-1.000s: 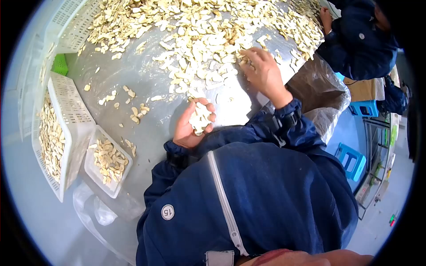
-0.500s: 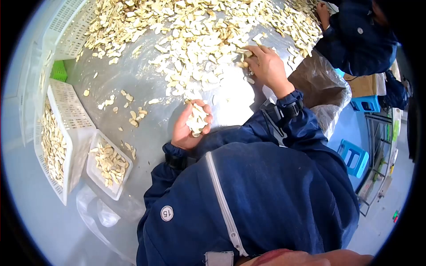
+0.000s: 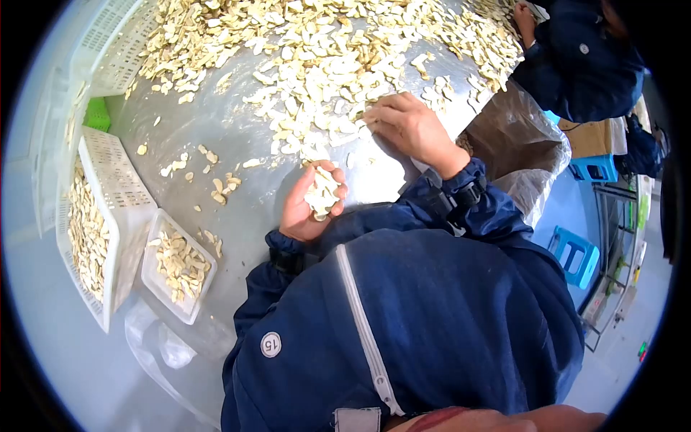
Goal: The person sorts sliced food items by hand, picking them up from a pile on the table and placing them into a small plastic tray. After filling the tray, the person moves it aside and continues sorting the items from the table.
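My left hand (image 3: 308,205) is cupped round a small heap of pale, dried slices (image 3: 322,193), held just above the near edge of the metal table (image 3: 248,133). My right hand (image 3: 416,133) reaches over the table with its fingers bent and together. Its fingertips touch the near edge of a large spread of the same cream-coloured slices (image 3: 317,79), and what they pinch is hidden. The slices look flat and irregular, some with browner edges; their exact kind cannot be told.
At left, a white perforated basket (image 3: 119,173) and a small white tray (image 3: 188,311) hold slices. A bag-lined container (image 3: 529,140) stands right of my right hand. A co-worker's dark sleeve (image 3: 576,79) is at upper right. Blue stools (image 3: 574,257) stand beyond.
My right hand has moved left and slightly toward me, its fingers now closer together at the edge of the slices. My left hand stays almost still with its handful.
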Action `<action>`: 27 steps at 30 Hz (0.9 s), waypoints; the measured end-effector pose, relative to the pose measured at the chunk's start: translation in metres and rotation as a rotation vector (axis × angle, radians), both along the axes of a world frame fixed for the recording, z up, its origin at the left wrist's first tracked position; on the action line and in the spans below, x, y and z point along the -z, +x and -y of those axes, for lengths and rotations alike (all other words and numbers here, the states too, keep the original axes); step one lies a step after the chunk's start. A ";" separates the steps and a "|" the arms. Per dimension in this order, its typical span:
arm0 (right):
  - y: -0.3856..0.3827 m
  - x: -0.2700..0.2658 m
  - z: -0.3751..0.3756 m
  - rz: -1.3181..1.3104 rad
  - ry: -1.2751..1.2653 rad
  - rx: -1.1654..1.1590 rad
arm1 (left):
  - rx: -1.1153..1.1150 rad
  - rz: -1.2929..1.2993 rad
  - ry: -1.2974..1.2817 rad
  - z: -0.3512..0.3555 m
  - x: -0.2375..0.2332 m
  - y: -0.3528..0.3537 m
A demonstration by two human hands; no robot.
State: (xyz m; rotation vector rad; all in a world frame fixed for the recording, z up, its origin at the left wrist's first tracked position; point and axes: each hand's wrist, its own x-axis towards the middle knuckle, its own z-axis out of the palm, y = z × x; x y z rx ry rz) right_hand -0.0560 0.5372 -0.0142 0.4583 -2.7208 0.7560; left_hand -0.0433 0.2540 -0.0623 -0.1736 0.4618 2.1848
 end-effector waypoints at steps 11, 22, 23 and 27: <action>0.004 0.000 0.004 0.036 0.049 0.085 | 0.045 0.034 0.068 0.000 0.011 0.001; -0.041 -0.054 0.100 0.473 0.019 -0.162 | 0.002 -0.302 0.078 0.001 0.019 0.000; -0.035 -0.087 0.138 0.623 -0.097 -0.191 | -0.055 -0.557 -0.094 0.001 0.019 0.004; -0.022 -0.106 0.198 0.388 -0.570 -0.592 | -0.283 -0.832 -0.331 0.005 0.010 0.016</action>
